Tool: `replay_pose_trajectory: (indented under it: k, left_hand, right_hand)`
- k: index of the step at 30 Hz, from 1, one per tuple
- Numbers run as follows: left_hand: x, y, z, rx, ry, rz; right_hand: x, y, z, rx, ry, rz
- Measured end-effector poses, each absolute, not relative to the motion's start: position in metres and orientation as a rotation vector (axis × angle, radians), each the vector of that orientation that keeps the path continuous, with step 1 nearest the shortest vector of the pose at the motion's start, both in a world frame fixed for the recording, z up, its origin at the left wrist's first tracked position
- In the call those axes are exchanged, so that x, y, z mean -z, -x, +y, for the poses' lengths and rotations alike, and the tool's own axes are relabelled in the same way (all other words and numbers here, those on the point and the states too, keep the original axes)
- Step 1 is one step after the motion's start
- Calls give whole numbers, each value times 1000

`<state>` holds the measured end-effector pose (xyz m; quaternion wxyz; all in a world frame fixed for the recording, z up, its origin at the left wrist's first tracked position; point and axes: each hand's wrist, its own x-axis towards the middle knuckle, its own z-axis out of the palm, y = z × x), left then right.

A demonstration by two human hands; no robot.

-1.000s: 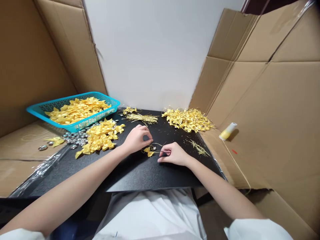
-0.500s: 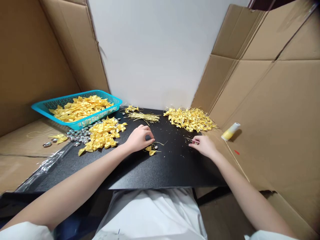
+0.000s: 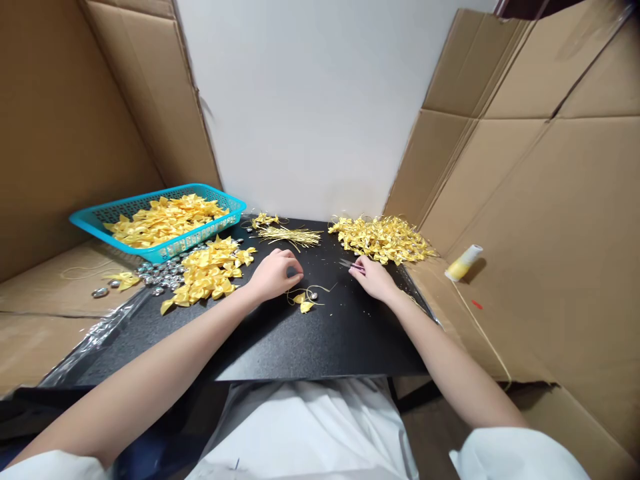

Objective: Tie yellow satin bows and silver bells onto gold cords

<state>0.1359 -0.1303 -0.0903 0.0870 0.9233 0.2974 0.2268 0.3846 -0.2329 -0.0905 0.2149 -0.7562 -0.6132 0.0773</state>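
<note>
My right hand [image 3: 376,277] is closed around a small pair of scissors [image 3: 346,264], its blades pointing left over the black table. Thumb and forefinger of my left hand [image 3: 276,275] are pinched together above the table; whatever is between them is too small to make out. Just below those fingers lies a yellow ribbon bow [image 3: 305,305] with a thin gold cord [image 3: 324,288] looping about it. One silver bead [image 3: 314,295] rests at the bow's upper edge.
A turquoise basket [image 3: 155,254] of yellow bows stands at left. Before it lie silver beads [image 3: 173,273] and a bow pile [image 3: 207,270]. Gold cords [image 3: 290,236] lie behind, beside finished-looking bows [image 3: 383,240]. A thread spool [image 3: 464,263] is at right; cardboard walls flank the table [image 3: 280,347].
My right hand has moved left with the scissors, toward the bow and my left hand. My left hand has shifted slightly left. The bow stays on the table.
</note>
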Motion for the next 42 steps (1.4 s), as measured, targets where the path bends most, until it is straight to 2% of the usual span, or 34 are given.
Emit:
replay_pose_trajectory:
  k: [5,9,12,15,18,20,25,31,42]
  left_hand:
    - [92,-137,-131,-718,-2728,836]
    - [92,-139,-132,-734,-2698,815]
    - [92,-139,-132,-723,-2704,819]
    - [93,-139,-132,-693,-2719,835]
    - [93,-139,-133,-676,-2731,849]
    - [93,-139,-133,-675,-2732,847]
    - [94,-139,-132,-678,-2742,848]
    - [91,-139,-134,-632,-2750,904]
    - [92,-140,-136,-649,-2732,849]
  right_hand:
    - [92,-423,-256,-33,2083,-1618]
    - [88,-472,-290,184,2410,-1320]
    - [89,-505,-310,72,2641,-1033]
    - [92,-522,-316,-7,2676,-984]
    - [89,-510,-308,67,2581,-1171]
    - [82,-485,-296,102,2346,-1443]
    - [63,-390,-251,-267,1799,-2110]
    - [66,-337,-214,-433,1935,-2249]
    - [90,-339,-216,-304,1828,-2281]
